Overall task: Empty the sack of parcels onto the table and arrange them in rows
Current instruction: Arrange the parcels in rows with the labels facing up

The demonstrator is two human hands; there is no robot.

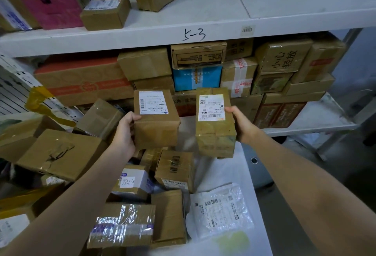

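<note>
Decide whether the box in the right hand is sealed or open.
Sealed: clear tape wraps the box, its flaps lie flat, and the right hand grips its side.

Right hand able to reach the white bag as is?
Probably not yet. The right hand grips a box; the white bag lies uncovered below that forearm, so the way looks free once the box is down.

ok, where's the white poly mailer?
Head view, lower centre-right: the white poly mailer lies flat on the table, right of a brown box and below the parcel held by the right hand.
</note>
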